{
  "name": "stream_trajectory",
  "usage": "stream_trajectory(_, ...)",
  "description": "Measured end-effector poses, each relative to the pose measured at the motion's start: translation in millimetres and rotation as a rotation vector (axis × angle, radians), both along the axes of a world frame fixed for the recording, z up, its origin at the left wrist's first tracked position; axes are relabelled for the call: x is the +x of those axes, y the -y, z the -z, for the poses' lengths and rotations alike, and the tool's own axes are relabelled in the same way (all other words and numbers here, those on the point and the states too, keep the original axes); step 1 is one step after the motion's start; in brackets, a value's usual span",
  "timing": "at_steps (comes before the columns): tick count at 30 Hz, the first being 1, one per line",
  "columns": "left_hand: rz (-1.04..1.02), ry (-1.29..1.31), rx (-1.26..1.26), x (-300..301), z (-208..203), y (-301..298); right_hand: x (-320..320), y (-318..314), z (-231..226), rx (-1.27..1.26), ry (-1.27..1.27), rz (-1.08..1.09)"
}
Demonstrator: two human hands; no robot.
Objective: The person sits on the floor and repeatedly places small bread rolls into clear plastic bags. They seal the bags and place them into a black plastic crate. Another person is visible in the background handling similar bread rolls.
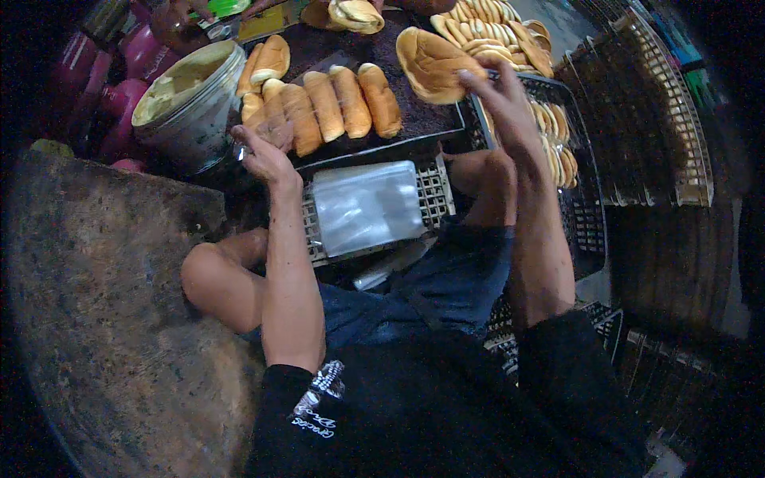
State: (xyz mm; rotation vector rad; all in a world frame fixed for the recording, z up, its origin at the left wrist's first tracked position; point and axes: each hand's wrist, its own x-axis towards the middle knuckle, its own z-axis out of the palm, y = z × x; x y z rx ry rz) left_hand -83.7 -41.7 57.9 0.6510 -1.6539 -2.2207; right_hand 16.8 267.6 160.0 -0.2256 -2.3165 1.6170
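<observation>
My right hand (510, 103) grips a flat, split-looking golden bread roll (434, 65) by its right edge, raised over the dark tray (422, 127). On the left, my left hand (269, 159) is closed at the fingertips on a clear plastic bag (279, 131), whose see-through film stretches blurred over the rolls. Beyond that hand, several long golden bread rolls (323, 107) lie side by side on the tray. Between my knees, a stack of clear plastic bags (368, 209) rests on an upturned-looking plastic crate (433, 191).
A whitish bucket (191, 111) with pale cream stuff inside stands at the left. Flat breads (494, 32) are piled at the far right, above a black crate (586, 191) of bagged breads (558, 143). A worn wooden board (119, 319) lies left; stacked crates (637, 119) stand right.
</observation>
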Motion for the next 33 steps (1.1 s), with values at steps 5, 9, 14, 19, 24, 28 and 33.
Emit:
stream_trajectory(5, 0.300, -0.110, -0.009, 26, -12, -4, 51, -10, -41, -0.156, 0.053, -0.002)
stream_trajectory(9, 0.590, -0.223, 0.000, 40, -30, 3, 34, -3, -16, -0.113, 0.037, -0.131)
stream_trajectory(14, 0.777, -0.254, 0.165, 74, -45, -24, 26, 37, -6, -0.109, 0.086, -0.016)
stream_trajectory(19, 0.625, -0.131, 0.491, 93, -43, -41, 40, 96, -29, -0.315, -0.105, -0.087)
stream_trajectory(24, 0.446, 0.016, 0.681, 78, -55, -48, 42, 107, -31, 0.706, -0.620, 0.111)
stream_trajectory(28, 0.787, -0.156, 0.390, 92, -63, -117, 61, 59, -45, 0.968, -0.398, -0.098)
stream_trajectory(33, 1.295, -0.080, -0.346, 103, -48, -130, 124, -36, -19, 0.867, -0.107, 0.348)
